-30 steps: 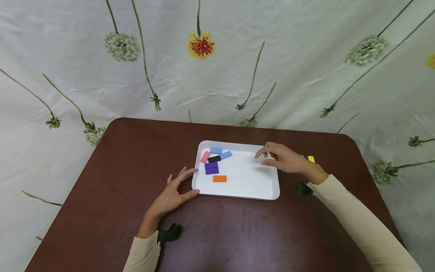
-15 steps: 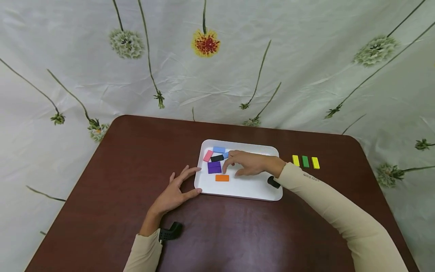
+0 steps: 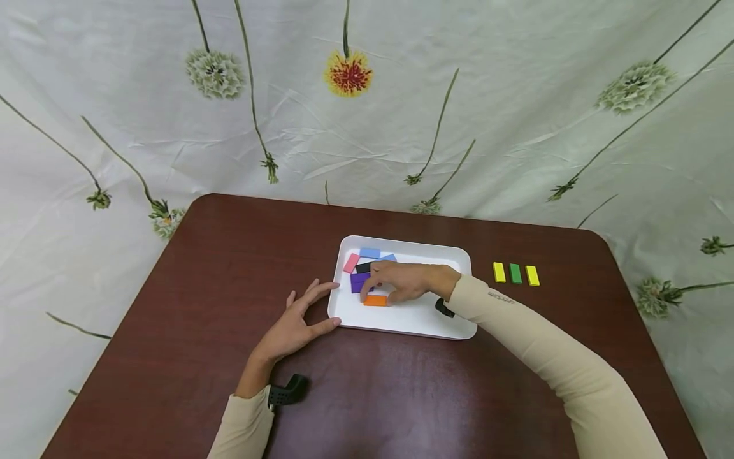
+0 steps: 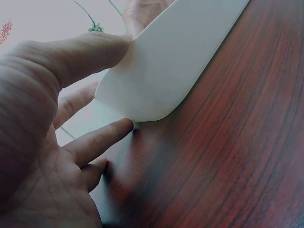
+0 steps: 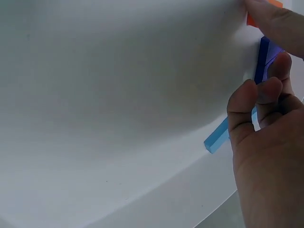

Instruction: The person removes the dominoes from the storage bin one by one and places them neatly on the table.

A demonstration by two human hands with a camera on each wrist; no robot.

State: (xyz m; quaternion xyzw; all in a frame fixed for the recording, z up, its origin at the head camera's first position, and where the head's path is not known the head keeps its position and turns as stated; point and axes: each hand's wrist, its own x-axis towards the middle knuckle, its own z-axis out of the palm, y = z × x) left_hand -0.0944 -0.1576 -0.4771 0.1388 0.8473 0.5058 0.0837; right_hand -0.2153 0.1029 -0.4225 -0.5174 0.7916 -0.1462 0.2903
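In the head view my right hand [image 3: 404, 282] is over the left half of a white tray [image 3: 413, 322]. Its thumb and index finger are at the two short ends of an orange block [image 3: 375, 301], pinching it where it lies. Just behind are purple blocks [image 3: 357, 283], partly covered by the fingers, and a black block [image 3: 363, 268]. The right wrist view has the thumb against the orange block [image 5: 252, 20], with the other fingers loosely bent. My left hand [image 3: 292, 328] touches the tray's left end with spread, fairly straight fingers; its thumb meets the wall [image 4: 156, 61].
Light blue blocks [image 3: 369, 253] and a pink block [image 3: 351, 262] lie at the tray's back left. Right of the tray, a yellow block [image 3: 499, 272], a green block [image 3: 515, 274] and another yellow block [image 3: 532, 275] form a row on the brown table [image 3: 275, 242].
My right hand has travelled left across the tray, from its right end to the orange block, and its fingers have come down around it. My left hand keeps its place at the tray.
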